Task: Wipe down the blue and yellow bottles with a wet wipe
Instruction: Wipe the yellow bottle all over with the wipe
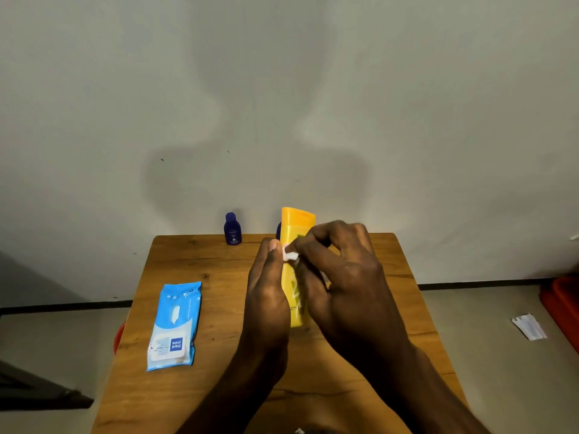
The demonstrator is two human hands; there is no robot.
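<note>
The tall yellow bottle [296, 228] stands upright at the middle of the wooden table [200, 258], between my two hands. My left hand [269, 296] holds its left side, thumb up near the wipe; its fingers go out of sight behind the bottle. My right hand [341, 270] is curled on the bottle's right side and pinches a small bunched white wet wipe [289, 255] against the bottle's front. A small dark blue bottle [232, 229] stands alone at the table's far edge, to the left. A second dark blue shape [278, 230] peeks out behind the yellow bottle.
A light blue pack of wet wipes [174, 327] lies flat on the left part of the table, lid closed. The table backs onto a grey wall. On the floor to the right lie a red object [560, 305] and a white wrapper [529, 325].
</note>
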